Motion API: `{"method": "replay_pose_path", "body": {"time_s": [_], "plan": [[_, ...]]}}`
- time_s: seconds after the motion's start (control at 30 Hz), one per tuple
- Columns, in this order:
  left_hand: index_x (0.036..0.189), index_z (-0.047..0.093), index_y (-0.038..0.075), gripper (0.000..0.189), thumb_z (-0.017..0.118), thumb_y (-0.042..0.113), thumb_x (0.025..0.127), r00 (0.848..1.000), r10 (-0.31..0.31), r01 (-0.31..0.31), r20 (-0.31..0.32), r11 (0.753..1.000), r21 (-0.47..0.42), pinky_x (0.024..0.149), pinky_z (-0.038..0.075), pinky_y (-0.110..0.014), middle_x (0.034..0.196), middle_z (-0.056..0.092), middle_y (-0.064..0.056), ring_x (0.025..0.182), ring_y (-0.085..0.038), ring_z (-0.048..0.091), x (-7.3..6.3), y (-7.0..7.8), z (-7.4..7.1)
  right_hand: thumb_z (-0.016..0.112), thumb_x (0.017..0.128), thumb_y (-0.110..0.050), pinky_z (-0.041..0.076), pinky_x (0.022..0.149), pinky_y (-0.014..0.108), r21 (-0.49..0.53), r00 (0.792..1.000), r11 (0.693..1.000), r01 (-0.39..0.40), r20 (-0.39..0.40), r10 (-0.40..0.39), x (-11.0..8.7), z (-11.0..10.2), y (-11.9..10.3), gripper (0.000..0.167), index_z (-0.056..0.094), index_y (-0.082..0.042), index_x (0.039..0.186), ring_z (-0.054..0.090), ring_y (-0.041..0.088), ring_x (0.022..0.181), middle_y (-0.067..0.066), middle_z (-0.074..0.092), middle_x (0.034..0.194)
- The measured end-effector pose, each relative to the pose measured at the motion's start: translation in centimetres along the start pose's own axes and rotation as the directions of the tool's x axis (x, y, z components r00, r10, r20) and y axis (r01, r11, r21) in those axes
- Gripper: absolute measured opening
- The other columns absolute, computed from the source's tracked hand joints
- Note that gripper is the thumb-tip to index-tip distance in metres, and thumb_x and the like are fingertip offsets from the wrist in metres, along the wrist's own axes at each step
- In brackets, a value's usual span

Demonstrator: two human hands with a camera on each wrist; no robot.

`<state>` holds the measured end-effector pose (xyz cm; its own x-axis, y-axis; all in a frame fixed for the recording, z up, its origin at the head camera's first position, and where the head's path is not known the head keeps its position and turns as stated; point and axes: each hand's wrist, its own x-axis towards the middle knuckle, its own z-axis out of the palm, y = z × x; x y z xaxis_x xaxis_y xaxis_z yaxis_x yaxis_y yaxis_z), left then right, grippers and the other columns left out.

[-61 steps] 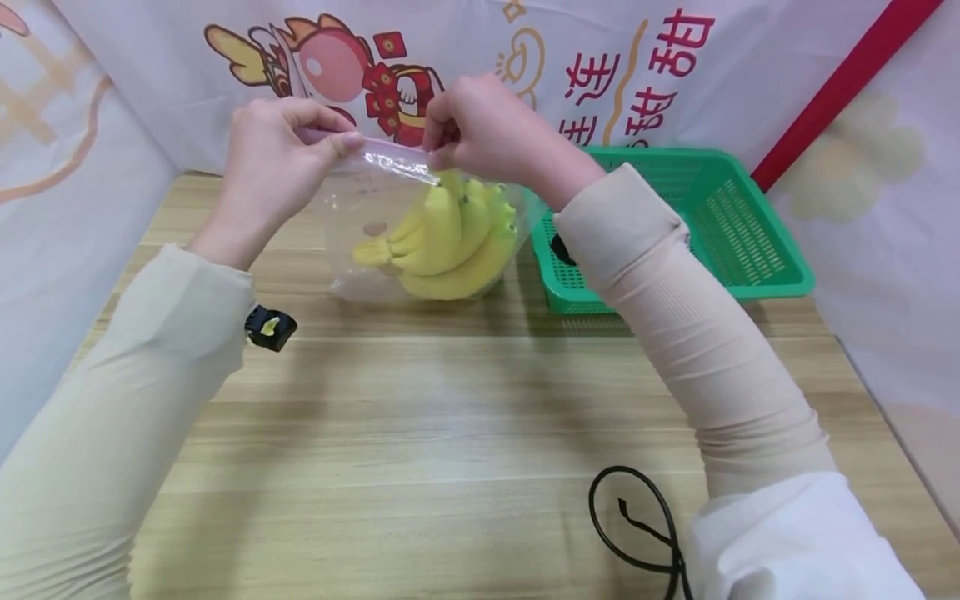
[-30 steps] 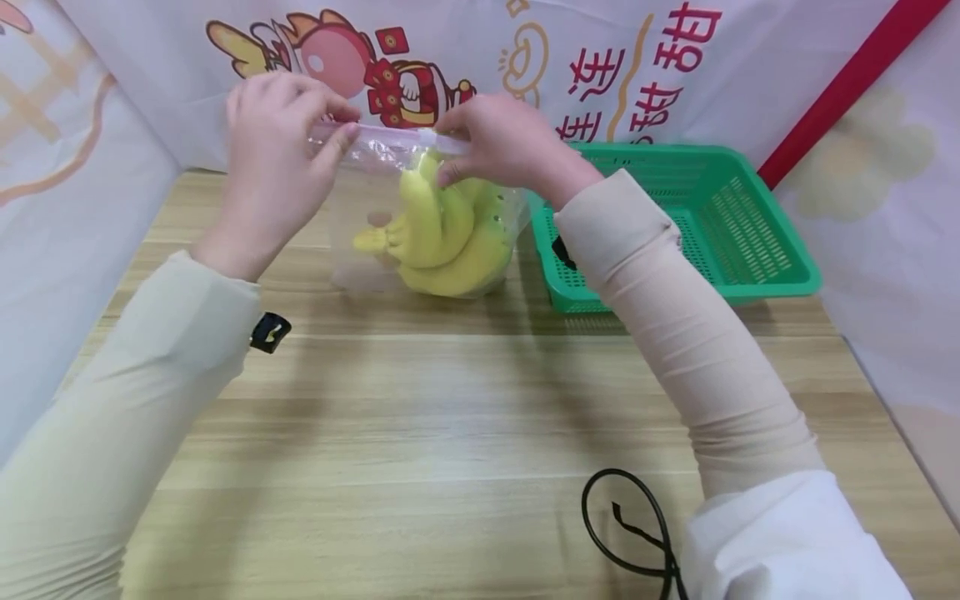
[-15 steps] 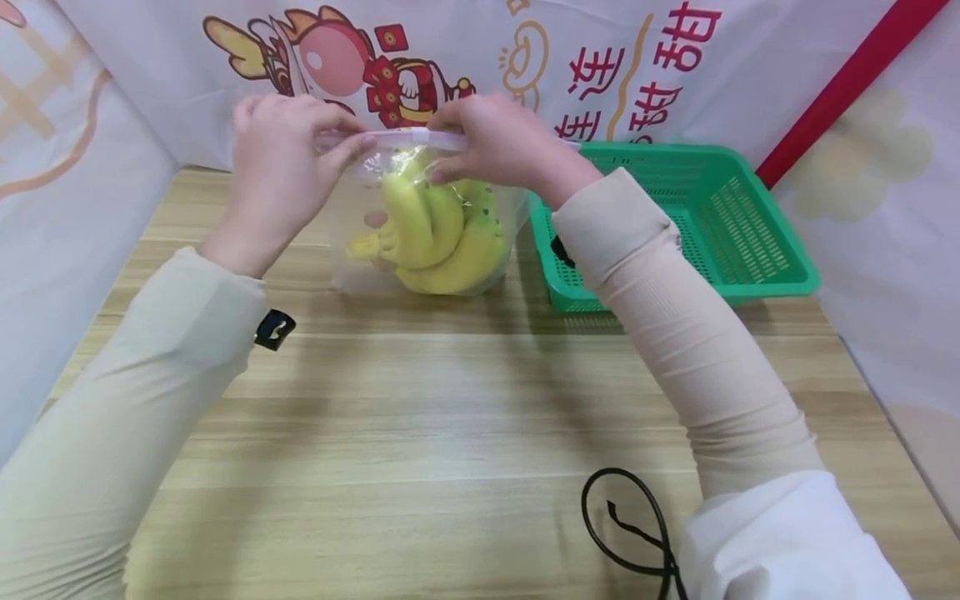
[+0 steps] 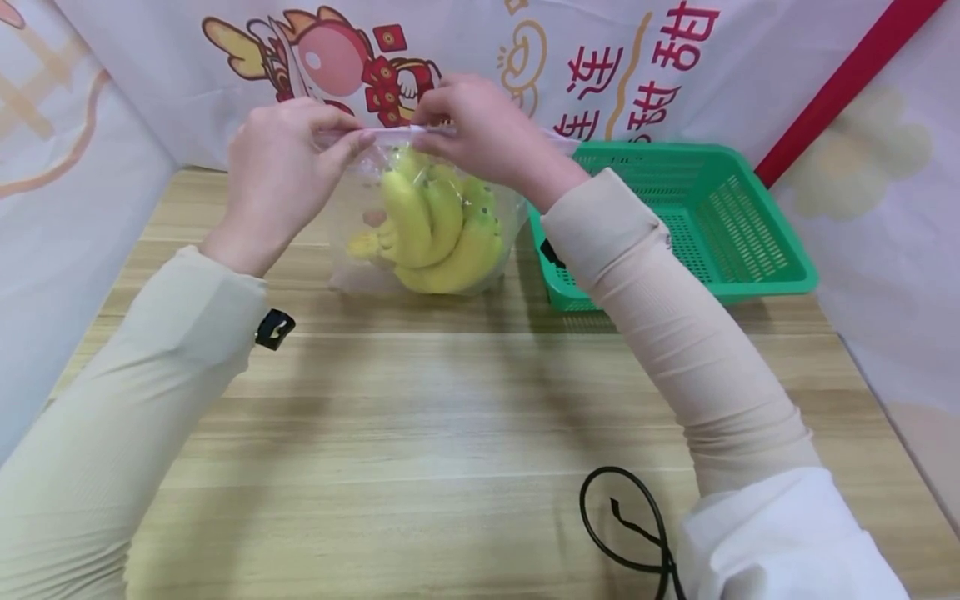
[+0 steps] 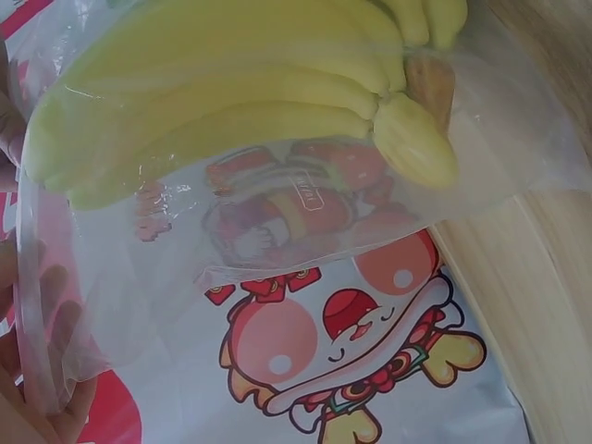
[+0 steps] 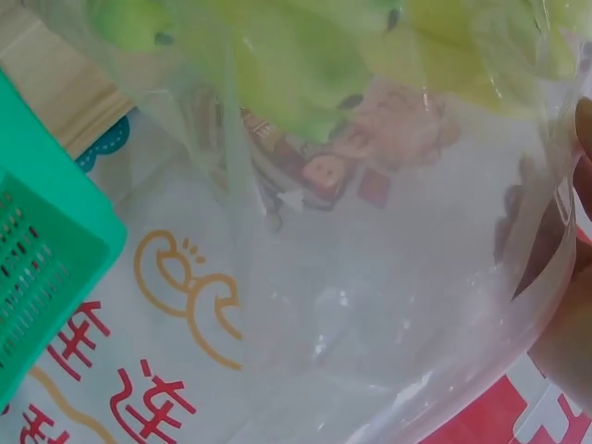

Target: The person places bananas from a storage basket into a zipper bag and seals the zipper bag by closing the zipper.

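Note:
A clear plastic zip bag point(image 4: 352, 275) with a pale pink top strip stands at the back of the table. Inside it is a bunch of yellow bananas point(image 4: 442, 242), its stem end toward the left. My left hand point(image 4: 277, 171) pinches the top strip near its left end between thumb and fingers. Near the middle of the same strip, my right hand point(image 4: 480, 133) pinches the edge with thumb and forefinger. In the left wrist view, fingers show behind the film of the bag point(image 5: 139, 296). The right wrist view shows the bag's mouth slightly parted beside the right fingers.
A green perforated basket point(image 4: 750, 290) stands just right of the bag, partly behind the right forearm. A looped black cable point(image 4: 585, 508) lies at the front right of the wooden table point(image 4: 420, 433). Printed white cloth point(image 4: 480, 33) walls the back and sides.
The right hand moved left along the strip, from near the left hand's neighbour spot outward, then back toward the middle and slightly up. The bananas tilted more upright; the left hand kept its pinch.

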<state>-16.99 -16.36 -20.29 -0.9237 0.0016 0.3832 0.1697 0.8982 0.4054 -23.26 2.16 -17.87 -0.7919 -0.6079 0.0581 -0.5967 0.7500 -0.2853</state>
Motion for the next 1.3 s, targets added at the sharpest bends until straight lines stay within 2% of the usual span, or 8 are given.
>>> {"method": "replay_pose_path", "body": {"time_s": [0.17, 0.27, 0.4, 0.63, 0.9, 1.0, 1.17, 1.3], "plan": [[0.114, 0.071, 0.012, 0.036, 0.057, 0.039, 0.094, 1.000, -0.006, 0.006, -0.002, 1.000, -0.002, 0.087, 0.043, -0.044, 0.119, 0.069, -0.009, 0.104, -0.031, 0.065, 0.00, -0.02, 0.08, 0.052, 0.098, -0.030, 0.046, 0.083, 0.017, 0.023, 0.999, 0.999, -0.024, -0.023, 0.024, 0.07, -0.10, -0.06, 0.030, 0.067, -0.014, 0.119, 0.052, 0.010, 0.096, 0.002, 0.064, 0.112], [0.114, 0.071, 0.012, 0.037, 0.057, 0.040, 0.093, 1.000, -0.009, 0.009, -0.002, 1.000, -0.001, 0.086, 0.042, -0.042, 0.118, 0.069, -0.009, 0.103, -0.032, 0.066, 0.00, 0.00, 0.12, 0.049, 0.099, -0.029, 0.047, 0.085, 0.017, 0.038, 0.998, 0.997, -0.065, -0.004, 0.066, 0.12, -0.25, -0.07, 0.031, 0.067, -0.016, 0.121, 0.055, 0.009, 0.096, 0.000, 0.066, 0.117], [0.113, 0.071, 0.013, 0.038, 0.057, 0.042, 0.093, 1.000, -0.014, 0.014, 0.003, 1.000, 0.003, 0.078, 0.037, -0.034, 0.115, 0.071, -0.009, 0.097, -0.031, 0.066, 0.00, 0.02, 0.09, 0.048, 0.099, -0.030, 0.049, 0.086, 0.018, 0.044, 0.994, 0.993, -0.111, 0.005, 0.110, 0.16, -0.41, -0.10, 0.031, 0.067, -0.019, 0.122, 0.056, 0.008, 0.097, -0.002, 0.067, 0.120], [0.114, 0.071, 0.013, 0.039, 0.055, 0.042, 0.094, 0.999, -0.030, 0.029, 0.015, 0.999, 0.034, 0.066, 0.029, -0.026, 0.109, 0.072, -0.012, 0.084, -0.030, 0.064, -0.05, -0.06, -0.11, 0.049, 0.099, -0.031, 0.047, 0.089, 0.019, 0.001, 0.993, 0.993, -0.117, -0.024, 0.117, 0.04, -0.33, -0.23, 0.031, 0.068, -0.020, 0.120, 0.055, 0.009, 0.101, -0.003, 0.066, 0.120], [0.114, 0.071, 0.014, 0.041, 0.054, 0.046, 0.094, 0.999, -0.031, 0.029, 0.031, 0.998, 0.060, 0.059, 0.028, -0.029, 0.101, 0.074, -0.014, 0.060, -0.015, 0.043, 0.09, -0.41, -0.24, 0.049, 0.099, -0.030, 0.045, 0.097, 0.023, -0.068, 0.995, 0.994, -0.085, -0.053, 0.082, -0.24, -0.30, 0.00, 0.031, 0.066, -0.020, 0.122, 0.056, 0.013, 0.111, -0.003, 0.063, 0.124], [0.114, 0.071, 0.014, 0.042, 0.053, 0.046, 0.094, 0.999, -0.029, 0.027, 0.031, 0.998, 0.063, 0.059, 0.029, -0.030, 0.100, 0.074, -0.014, 0.061, -0.017, 0.045, 0.11, -0.44, -0.28, 0.050, 0.098, -0.030, 0.045, 0.099, 0.025, -0.062, 0.996, 0.995, -0.078, -0.057, 0.075, -0.34, -0.37, 0.21, 0.030, 0.067, -0.020, 0.121, 0.056, 0.013, 0.112, -0.003, 0.063, 0.124], [0.113, 0.071, 0.012, 0.039, 0.054, 0.041, 0.095, 1.000, 0.011, -0.011, 0.007, 0.998, 0.055, 0.063, 0.031, -0.028, 0.106, 0.073, -0.012, 0.075, -0.027, 0.061, 0.11, -0.26, -0.13, 0.051, 0.098, -0.029, 0.046, 0.097, 0.023, -0.010, 0.998, 0.999, -0.053, -0.044, 0.053, -0.36, -0.66, 0.57, 0.030, 0.069, -0.016, 0.118, 0.058, 0.012, 0.106, -0.001, 0.067, 0.120], [0.111, 0.072, 0.012, 0.036, 0.056, 0.039, 0.094, 1.000, 0.024, -0.023, -0.007, 0.999, 0.036, 0.066, 0.031, -0.028, 0.109, 0.072, -0.011, 0.085, -0.030, 0.066, 0.21, -0.02, 0.04, 0.052, 0.097, -0.029, 0.048, 0.093, 0.022, 0.004, 1.000, 1.000, 0.010, -0.022, -0.010, -0.19, -0.85, 0.47, 0.029, 0.069, -0.014, 0.116, 0.058, 0.012, 0.099, 0.001, 0.068, 0.116]]}}
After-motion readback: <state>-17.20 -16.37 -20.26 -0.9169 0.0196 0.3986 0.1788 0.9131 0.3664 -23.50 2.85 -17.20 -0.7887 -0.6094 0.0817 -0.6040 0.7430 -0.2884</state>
